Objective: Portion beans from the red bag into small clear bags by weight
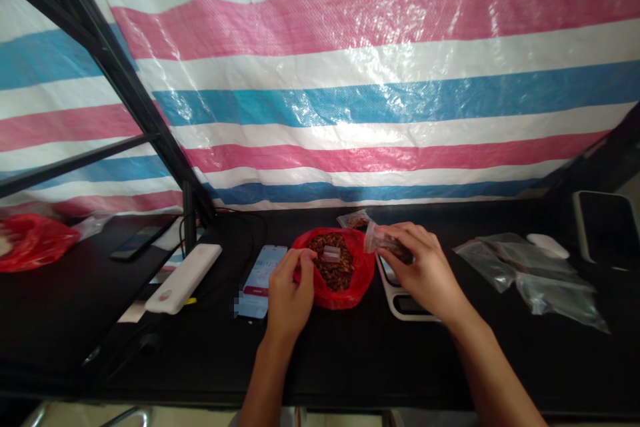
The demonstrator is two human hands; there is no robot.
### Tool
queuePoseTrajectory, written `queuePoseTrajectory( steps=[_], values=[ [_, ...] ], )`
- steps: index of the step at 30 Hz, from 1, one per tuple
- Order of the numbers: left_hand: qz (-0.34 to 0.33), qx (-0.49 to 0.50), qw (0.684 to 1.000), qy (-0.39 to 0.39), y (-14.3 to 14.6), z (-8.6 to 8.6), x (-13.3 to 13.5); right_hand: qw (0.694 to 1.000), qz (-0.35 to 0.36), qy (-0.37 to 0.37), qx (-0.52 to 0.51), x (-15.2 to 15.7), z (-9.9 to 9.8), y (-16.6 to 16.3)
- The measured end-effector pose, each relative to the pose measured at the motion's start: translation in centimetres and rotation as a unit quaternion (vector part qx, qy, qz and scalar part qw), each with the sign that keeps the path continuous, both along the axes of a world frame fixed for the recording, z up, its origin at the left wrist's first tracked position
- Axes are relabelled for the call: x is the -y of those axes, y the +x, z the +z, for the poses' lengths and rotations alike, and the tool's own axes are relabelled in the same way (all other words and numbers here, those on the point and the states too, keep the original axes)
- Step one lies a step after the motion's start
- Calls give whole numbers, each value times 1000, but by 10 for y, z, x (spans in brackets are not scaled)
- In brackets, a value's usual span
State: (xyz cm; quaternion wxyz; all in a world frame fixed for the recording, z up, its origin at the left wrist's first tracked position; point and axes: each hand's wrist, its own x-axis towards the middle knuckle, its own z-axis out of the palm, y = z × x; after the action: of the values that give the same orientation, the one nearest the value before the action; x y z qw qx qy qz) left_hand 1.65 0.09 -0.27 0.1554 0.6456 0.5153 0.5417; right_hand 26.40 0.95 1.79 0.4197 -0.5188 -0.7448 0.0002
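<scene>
A red plastic bag [364, 280] stands wide open on the black table, filled with small brown grains or seeds [340, 278]. On the grains lies a small clear plastic container [331, 254]. My left hand [291, 290] is closed at the bag's left rim, thumb and forefinger pinching the red plastic. Over the white scale [397, 307], my right hand [427, 270] grips a small clear bag [373, 239] with brown contents, its top tilted toward the red bag. My fingers cover part of that bag and the scale.
Behind the red bag lies another filled small bag [356, 219]. Several clear bags [537, 273] and a white object [549, 245] are at right, near a dark-screened device [605, 227]. At left are a lit phone [263, 280], a white power bank [185, 278] and a metal frame [125, 93].
</scene>
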Motion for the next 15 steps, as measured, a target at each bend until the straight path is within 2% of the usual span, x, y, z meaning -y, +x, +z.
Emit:
queuePoseTrajectory(
  steps=[5, 8, 15],
  values=[
    [2, 1, 1000, -1, -1, 0, 0, 996, 44, -57, 59, 6, -1, -36],
    [1, 6, 1000, -1, -2, 2, 1, 992, 64, -87, 69, 6, -4, -42],
    [4, 13, 1000, -6, -6, 3, 1, 989, 63, -105, 80, 6, -6, -46]
  ],
)
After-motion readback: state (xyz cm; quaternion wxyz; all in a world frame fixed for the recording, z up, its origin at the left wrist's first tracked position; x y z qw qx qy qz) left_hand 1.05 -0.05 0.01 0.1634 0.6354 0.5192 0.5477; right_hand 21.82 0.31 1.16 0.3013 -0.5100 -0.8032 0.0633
